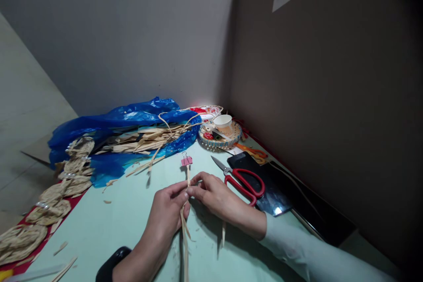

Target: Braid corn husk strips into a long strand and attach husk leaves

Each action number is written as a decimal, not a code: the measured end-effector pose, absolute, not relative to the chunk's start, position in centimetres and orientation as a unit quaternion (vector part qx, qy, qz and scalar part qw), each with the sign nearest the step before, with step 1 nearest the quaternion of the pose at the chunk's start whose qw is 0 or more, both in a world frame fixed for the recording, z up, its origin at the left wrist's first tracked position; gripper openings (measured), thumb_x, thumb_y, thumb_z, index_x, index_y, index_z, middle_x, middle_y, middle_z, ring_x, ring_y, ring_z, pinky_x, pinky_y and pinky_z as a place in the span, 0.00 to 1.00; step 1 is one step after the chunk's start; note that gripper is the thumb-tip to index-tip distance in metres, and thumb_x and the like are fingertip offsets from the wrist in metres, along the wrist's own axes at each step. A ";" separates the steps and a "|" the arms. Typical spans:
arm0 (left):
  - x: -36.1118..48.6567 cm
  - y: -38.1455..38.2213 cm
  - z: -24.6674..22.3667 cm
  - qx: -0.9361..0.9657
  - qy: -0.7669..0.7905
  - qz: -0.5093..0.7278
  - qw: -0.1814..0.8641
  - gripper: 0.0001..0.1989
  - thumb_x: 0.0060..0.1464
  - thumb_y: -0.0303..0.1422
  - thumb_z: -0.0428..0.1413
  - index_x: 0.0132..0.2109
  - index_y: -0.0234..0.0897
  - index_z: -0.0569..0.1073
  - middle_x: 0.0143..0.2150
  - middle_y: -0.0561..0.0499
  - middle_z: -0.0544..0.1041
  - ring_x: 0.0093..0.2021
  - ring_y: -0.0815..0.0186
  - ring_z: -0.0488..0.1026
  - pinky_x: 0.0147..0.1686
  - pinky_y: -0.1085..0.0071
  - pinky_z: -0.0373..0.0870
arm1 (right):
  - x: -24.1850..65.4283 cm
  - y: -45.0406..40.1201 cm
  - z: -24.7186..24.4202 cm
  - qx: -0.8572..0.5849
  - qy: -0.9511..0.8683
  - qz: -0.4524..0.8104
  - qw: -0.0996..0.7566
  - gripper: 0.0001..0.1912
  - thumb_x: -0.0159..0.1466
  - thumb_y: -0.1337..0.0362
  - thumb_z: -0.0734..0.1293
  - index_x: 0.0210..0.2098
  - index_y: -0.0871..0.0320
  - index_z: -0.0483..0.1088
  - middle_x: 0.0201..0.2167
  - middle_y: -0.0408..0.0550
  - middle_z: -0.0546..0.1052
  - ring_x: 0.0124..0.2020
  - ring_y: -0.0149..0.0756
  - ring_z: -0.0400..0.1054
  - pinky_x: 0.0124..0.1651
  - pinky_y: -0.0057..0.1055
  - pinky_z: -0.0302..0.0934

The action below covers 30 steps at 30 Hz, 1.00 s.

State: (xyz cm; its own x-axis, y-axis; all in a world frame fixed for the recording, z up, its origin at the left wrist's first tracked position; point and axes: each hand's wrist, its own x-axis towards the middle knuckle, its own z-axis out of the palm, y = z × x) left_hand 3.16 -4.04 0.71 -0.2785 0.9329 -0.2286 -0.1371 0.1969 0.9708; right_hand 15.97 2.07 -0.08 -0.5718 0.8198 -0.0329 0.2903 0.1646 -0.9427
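My left hand [171,202] pinches a narrow bundle of pale, dried straw-like strips [185,246] between thumb and fingers. Close against it, my right hand [211,194] is closed on the same strips, its fingertips meeting the left thumb. The strips' far end is gripped by a pink binder clip [187,161] on the table, and a short stretch just below the clip looks twisted or braided. Loose ends hang toward me, one of them showing under my right wrist. Red-handled scissors [244,180] lie beyond my right forearm, blades pointing away to the left.
A blue plastic bag [122,116] full of dried strips [145,139] lies at the back left. Coiled straw pieces [49,207] line the left edge. A woven basket [220,143] holding a paper cup [223,122] stands near the corner; a dark phone [274,202] lies under the scissors.
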 end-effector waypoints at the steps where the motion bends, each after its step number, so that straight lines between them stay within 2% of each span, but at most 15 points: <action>1: 3.1 -4.1 0.6 0.344 0.595 0.540 0.486 0.17 0.40 0.34 0.63 0.40 0.31 0.75 0.13 0.61 0.66 0.15 0.73 0.61 0.19 0.76 0.53 | 15.9 2.1 -0.2 -0.383 -0.719 0.521 0.256 0.09 0.62 0.61 0.65 0.37 0.61 0.70 0.22 0.41 0.70 0.24 0.29 0.61 0.28 0.26 0.51; 6: 2.4 -4.0 0.3 0.390 0.599 0.525 0.462 0.16 0.46 0.33 0.60 0.42 0.35 0.68 0.13 0.60 0.70 0.17 0.68 0.67 0.21 0.75 0.60 | 15.7 2.1 -0.8 -0.348 -0.711 0.553 0.259 0.10 0.61 0.63 0.64 0.27 0.61 0.72 0.18 0.41 0.71 0.21 0.28 0.62 0.29 0.25 0.54; 10: 1.8 -3.9 0.5 0.431 0.585 0.491 0.481 0.15 0.47 0.35 0.59 0.41 0.34 0.68 0.16 0.52 0.77 0.26 0.60 0.76 0.33 0.67 0.68 | 15.8 2.0 -0.7 -0.337 -0.699 0.567 0.275 0.11 0.60 0.63 0.64 0.24 0.61 0.70 0.19 0.45 0.74 0.23 0.30 0.66 0.30 0.25 0.56; 13: 1.6 -3.9 0.7 0.440 0.591 0.479 0.478 0.15 0.46 0.37 0.59 0.40 0.34 0.70 0.18 0.50 0.78 0.26 0.59 0.76 0.34 0.66 0.68 | 15.7 1.6 -0.7 -0.345 -0.692 0.566 0.286 0.12 0.60 0.62 0.64 0.23 0.61 0.69 0.20 0.46 0.75 0.23 0.30 0.66 0.28 0.25 0.56; 16: 1.7 -4.1 0.9 0.444 0.612 0.469 0.456 0.12 0.45 0.35 0.58 0.38 0.34 0.72 0.21 0.49 0.80 0.26 0.59 0.76 0.32 0.67 0.67 | 15.5 1.2 -0.8 -0.358 -0.679 0.569 0.295 0.10 0.60 0.62 0.63 0.25 0.61 0.70 0.21 0.47 0.76 0.23 0.31 0.66 0.26 0.25 0.55; 19: 1.7 -4.2 1.3 0.464 0.637 0.452 0.417 0.09 0.45 0.32 0.59 0.36 0.34 0.76 0.27 0.49 0.81 0.30 0.59 0.76 0.34 0.67 0.66 | 15.4 1.1 -0.9 -0.373 -0.670 0.567 0.302 0.09 0.59 0.62 0.64 0.26 0.61 0.70 0.21 0.48 0.76 0.22 0.30 0.65 0.25 0.24 0.54; 23: 1.6 -4.4 2.1 0.522 0.677 0.394 0.338 0.06 0.49 0.32 0.57 0.32 0.36 0.79 0.27 0.50 0.80 0.34 0.56 0.76 0.37 0.67 0.64 | 15.6 1.1 -0.6 -0.392 -0.688 0.533 0.298 0.08 0.58 0.63 0.64 0.26 0.61 0.68 0.20 0.44 0.74 0.21 0.28 0.61 0.23 0.23 0.51; 30: 1.5 -5.3 2.3 0.574 0.699 0.339 0.259 0.08 0.55 0.34 0.54 0.31 0.39 0.77 0.31 0.51 0.79 0.35 0.60 0.75 0.35 0.70 0.66 | 16.0 0.9 -0.2 -0.386 -0.738 0.467 0.298 0.06 0.59 0.66 0.62 0.26 0.60 0.67 0.20 0.40 0.69 0.22 0.27 0.59 0.24 0.23 0.49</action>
